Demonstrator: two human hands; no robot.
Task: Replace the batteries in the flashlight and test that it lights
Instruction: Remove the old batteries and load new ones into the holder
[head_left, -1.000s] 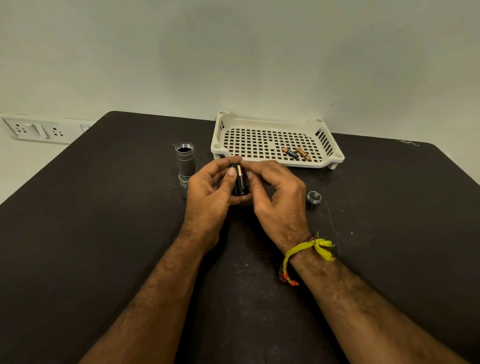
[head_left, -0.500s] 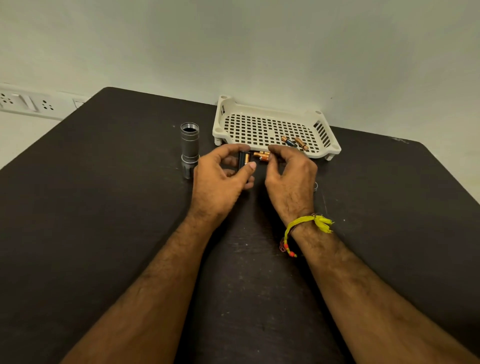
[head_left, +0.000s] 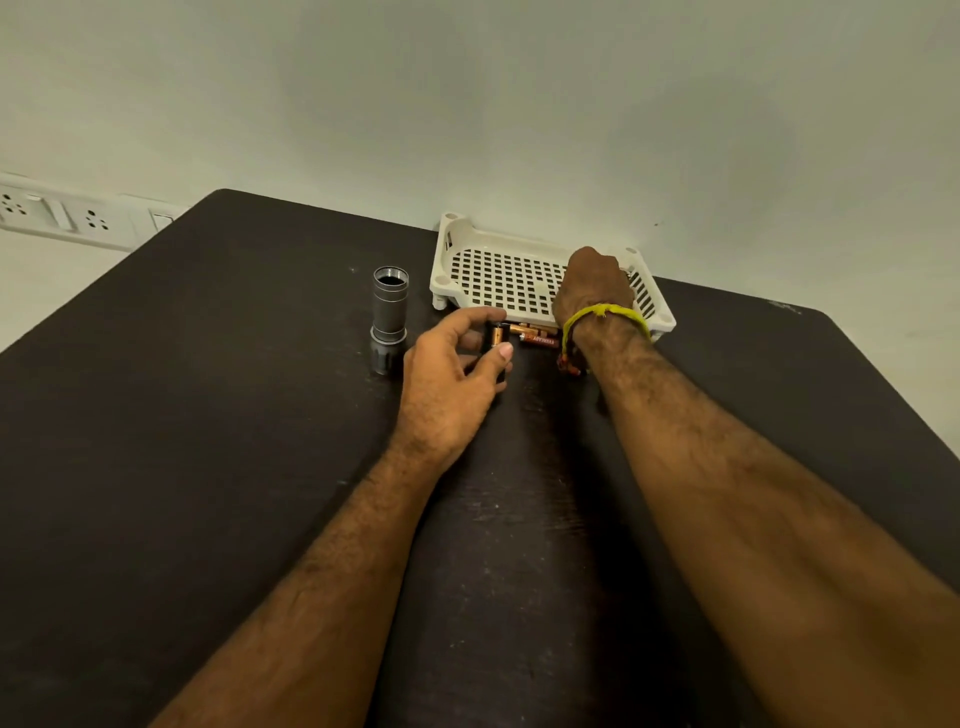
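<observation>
Pale wall rises behind a dark counter (head_left: 208, 467), with a switch and socket strip (head_left: 62, 213) at its left. On the counter the flashlight body (head_left: 388, 317) stands head-down, its threaded end open and upward. Just right of it, the left hand (head_left: 452, 379) pinches a black battery holder (head_left: 497, 340) between thumb and fingers, one copper-coloured battery showing in it. Two loose batteries (head_left: 537, 335) lie on the counter just beyond, further right of the flashlight body. Behind them sits a white perforated tray (head_left: 498, 280). The right hand (head_left: 592, 283), with a yellow thread wristband (head_left: 605, 314), reaches down into the tray; its fingers are hidden, so I cannot tell the state of that grip.
</observation>
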